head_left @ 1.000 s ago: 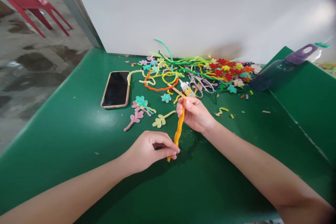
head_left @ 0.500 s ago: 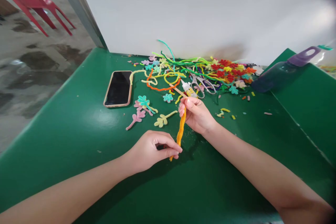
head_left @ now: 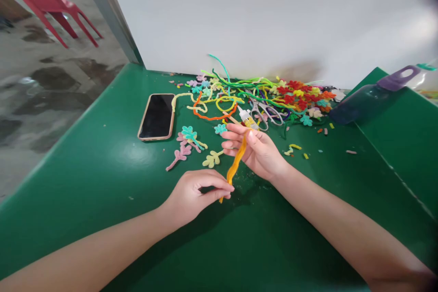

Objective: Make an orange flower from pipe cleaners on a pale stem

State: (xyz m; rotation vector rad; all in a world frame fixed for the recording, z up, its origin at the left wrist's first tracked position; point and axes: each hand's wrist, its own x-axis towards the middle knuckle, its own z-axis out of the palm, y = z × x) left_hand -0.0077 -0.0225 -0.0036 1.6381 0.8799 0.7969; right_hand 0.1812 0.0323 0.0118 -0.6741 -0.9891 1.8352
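Observation:
An orange-yellow fuzzy strip (head_left: 237, 162) stretches at a slant between both hands above the green table (head_left: 102, 182). Its lower end is pinched between the thumb and fingers of my left hand (head_left: 205, 191), with a short tip poking out below. The thumb of my right hand (head_left: 258, 150) presses the upper end against the index finger, while the other fingers spread to the left. Just beyond the right fingers lie a turquoise flower (head_left: 221, 129), a small glue bottle (head_left: 248, 119) and a pale yellow leaf piece (head_left: 212, 159).
A phone (head_left: 157, 117) lies at the left. Pink leaf pieces (head_left: 180, 153) are near it. Scissors (head_left: 265, 112) and a pile of coloured stems and flowers (head_left: 296, 93) line the white panel (head_left: 222, 18). A bottle (head_left: 362, 100) leans at the right; a red chair (head_left: 51, 0) stands beyond.
The right hand's fingers have opened outward, with its thumb still on the strip. The strip slants more, and my left hand has moved slightly left and up.

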